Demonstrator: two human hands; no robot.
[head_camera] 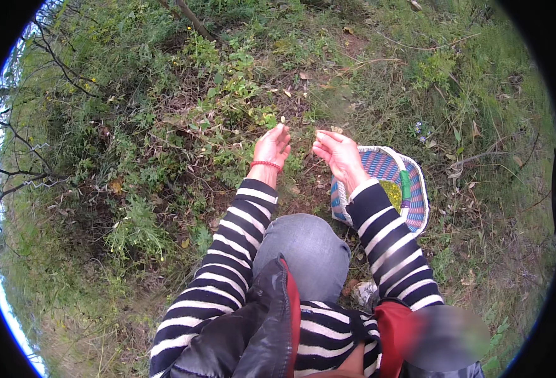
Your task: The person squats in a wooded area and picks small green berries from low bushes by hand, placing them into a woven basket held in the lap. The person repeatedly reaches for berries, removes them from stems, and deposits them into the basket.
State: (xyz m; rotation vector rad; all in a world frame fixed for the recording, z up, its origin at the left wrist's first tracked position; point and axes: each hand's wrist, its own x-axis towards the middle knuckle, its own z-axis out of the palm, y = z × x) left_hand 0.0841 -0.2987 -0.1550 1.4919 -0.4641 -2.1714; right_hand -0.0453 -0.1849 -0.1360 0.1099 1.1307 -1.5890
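Note:
My left hand [272,150], with a red bead bracelet [266,164] on its wrist, is raised in front of my knee. At its thumb and fingertips shows a small pale yellow flower bud [282,120], apparently pinched there. To its right, my right hand [338,152] has its thumb and forefinger drawn together. A small yellowish plant piece [336,129] shows just beyond its knuckles; whether the hand holds it is unclear. Below and right of that hand, partly covered by my forearm, stands a blue and pink woven basket [416,189]. Small yellow flowers [392,193] lie inside it.
The basket's white handle has a green wrapping [405,184]. Low green plants [245,71], dry leaves and twigs cover the ground. Bare dark branches [22,182] reach in from the left. A pale object [366,292] lies beside my grey-trousered knee [304,245].

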